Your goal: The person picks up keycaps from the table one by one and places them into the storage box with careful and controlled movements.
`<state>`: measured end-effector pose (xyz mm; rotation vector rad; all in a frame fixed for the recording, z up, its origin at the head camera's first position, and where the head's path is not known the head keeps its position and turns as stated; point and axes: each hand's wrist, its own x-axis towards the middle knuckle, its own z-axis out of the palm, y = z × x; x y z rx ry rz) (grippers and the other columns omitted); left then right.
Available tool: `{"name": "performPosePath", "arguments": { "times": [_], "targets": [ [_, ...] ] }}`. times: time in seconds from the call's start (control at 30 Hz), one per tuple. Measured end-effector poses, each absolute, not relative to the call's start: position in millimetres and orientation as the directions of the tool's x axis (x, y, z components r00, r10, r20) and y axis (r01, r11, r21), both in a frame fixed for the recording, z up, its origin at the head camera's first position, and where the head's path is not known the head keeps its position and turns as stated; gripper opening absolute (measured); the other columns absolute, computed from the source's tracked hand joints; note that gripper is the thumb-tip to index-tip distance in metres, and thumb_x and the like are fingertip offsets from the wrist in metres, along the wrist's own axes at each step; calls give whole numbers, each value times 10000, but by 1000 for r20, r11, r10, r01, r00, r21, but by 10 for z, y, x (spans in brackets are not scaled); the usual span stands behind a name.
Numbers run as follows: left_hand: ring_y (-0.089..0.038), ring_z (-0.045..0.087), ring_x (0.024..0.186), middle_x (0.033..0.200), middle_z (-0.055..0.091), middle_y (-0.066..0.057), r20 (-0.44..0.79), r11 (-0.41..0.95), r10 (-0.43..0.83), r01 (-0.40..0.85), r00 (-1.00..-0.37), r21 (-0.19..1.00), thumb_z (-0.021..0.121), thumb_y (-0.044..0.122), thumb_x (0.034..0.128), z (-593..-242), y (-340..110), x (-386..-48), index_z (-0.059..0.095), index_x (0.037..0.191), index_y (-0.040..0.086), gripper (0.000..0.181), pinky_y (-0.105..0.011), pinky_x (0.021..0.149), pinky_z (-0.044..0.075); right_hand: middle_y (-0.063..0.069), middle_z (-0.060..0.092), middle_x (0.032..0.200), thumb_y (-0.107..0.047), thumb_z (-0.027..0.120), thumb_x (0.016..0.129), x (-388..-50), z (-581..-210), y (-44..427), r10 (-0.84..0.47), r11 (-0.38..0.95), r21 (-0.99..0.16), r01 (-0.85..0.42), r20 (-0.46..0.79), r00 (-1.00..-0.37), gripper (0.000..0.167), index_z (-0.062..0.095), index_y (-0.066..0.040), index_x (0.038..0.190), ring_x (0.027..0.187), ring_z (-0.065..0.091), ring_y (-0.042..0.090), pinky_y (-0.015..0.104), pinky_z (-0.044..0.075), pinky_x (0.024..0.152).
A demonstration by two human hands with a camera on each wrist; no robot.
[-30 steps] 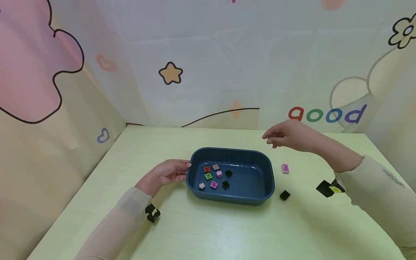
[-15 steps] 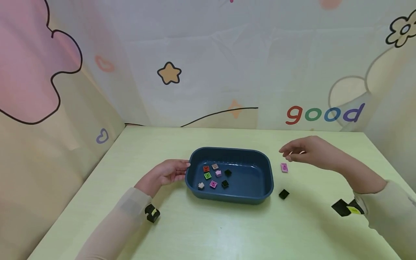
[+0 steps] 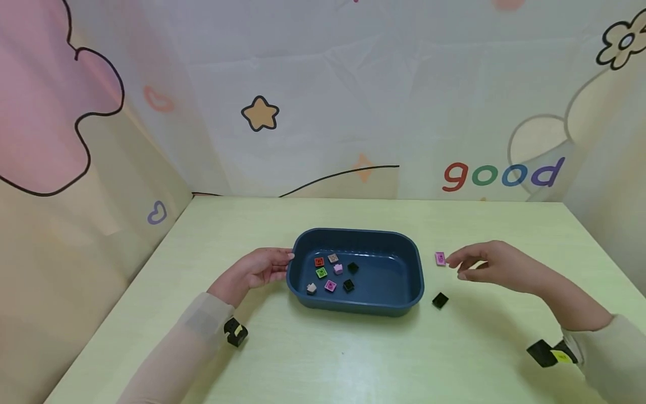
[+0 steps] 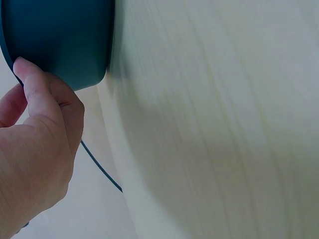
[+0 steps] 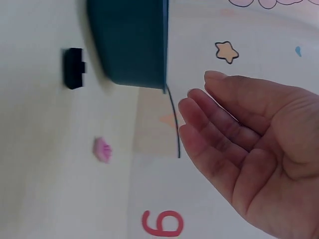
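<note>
In the head view my left hand [image 3: 259,267] holds the left end of a dark blue rectangular bin [image 3: 355,308] by its rim. The left wrist view gives the thumb and fingers at the rim of the bin [image 4: 75,45]. Inside the bin, toward its left, lie several small toy bricks, among them a red brick [image 3: 319,262] and a green brick [image 3: 321,272]. My right hand [image 3: 497,266] hovers right of a pink brick [image 3: 441,258] on the table, fingers loosely bent. The right wrist view has this hand [image 5: 249,149] holding nothing, apart from the pink brick [image 5: 102,150].
A black brick [image 3: 441,301] lies on the pale table [image 3: 323,359] beside the bin's right front corner. Behind the table stands a printed cloth backdrop [image 3: 323,112], and a cloth side [image 3: 91,269] borders the left edge.
My right hand has come down and to the right, from above the table's back edge to beside the pink brick. The left hand stays at the bin's rim.
</note>
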<state>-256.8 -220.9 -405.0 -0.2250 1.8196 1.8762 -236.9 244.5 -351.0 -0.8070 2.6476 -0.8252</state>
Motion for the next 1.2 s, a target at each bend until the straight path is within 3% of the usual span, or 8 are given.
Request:
{"name": "performPosePath", "arguments": {
  "times": [0.3,0.63,0.87,1.2],
  "targets": [
    [-34,679,703,805,709,57,-464,26,239,-472,-853,881,485,90,1076,-4053,-2211,-2564,409,1502,-82,465,-135,675,602,163,700,1214,-101,753,902,-2343,-3834,2453,-626,677,-595,-433,-157,-764,418,649,1,1295,1057,668,251,175,574,804],
    [-31,682,691,782,711,55,-463,12,241,-475,-853,880,492,83,1074,-4048,-2206,-2557,420,1487,-83,452,-135,664,600,150,722,1182,-13,751,863,-2410,-3985,2315,-655,694,-534,-483,-187,-732,369,690,1,1226,991,659,219,268,592,791],
    [-31,679,695,791,710,55,-467,14,242,-479,-850,878,490,88,1076,-4049,-2204,-2551,416,1496,-80,459,-136,672,602,50,727,1103,-11,745,864,-2451,-4048,2269,-636,721,-517,-462,-227,-738,319,729,-43,1181,944,614,145,241,573,779],
    [-33,675,697,790,709,62,-468,19,239,-477,-851,879,489,95,1077,-4066,-2212,-2572,420,1499,-71,459,-136,672,601,-6,706,1001,53,719,847,-2483,-4084,2229,-687,690,-463,-556,-176,-705,254,774,-73,1061,862,566,77,208,553,741]
  ]
}}
